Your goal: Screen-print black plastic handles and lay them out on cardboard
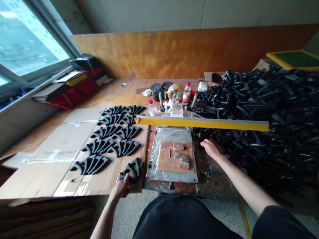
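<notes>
View from above a wooden bench (112,93). At lower centre-left of the frame, the left hand (122,187) curls its fingers around the near end of a black curved plastic part (132,168), which lies on the right edge of a flattened cardboard sheet (62,149). Above and to the left of that part, further black parts (109,132) of the same shape lie in paired rows on the cardboard, running toward the upper centre. At centre, a metal plate (174,134) carries a brown block (165,161) with small pieces on it; a yellow-edged bar (201,122) spans the frame just above it. The right hand (210,148), at centre-right, rests with fingers loosely spread and flat at the edge of a large heap of black parts (269,116) filling the right side; it grips nothing visibly. Behind the bar, at upper centre, stand two plastic bottles (186,93), dark tins (156,91) and a roll of tape (174,92).
</notes>
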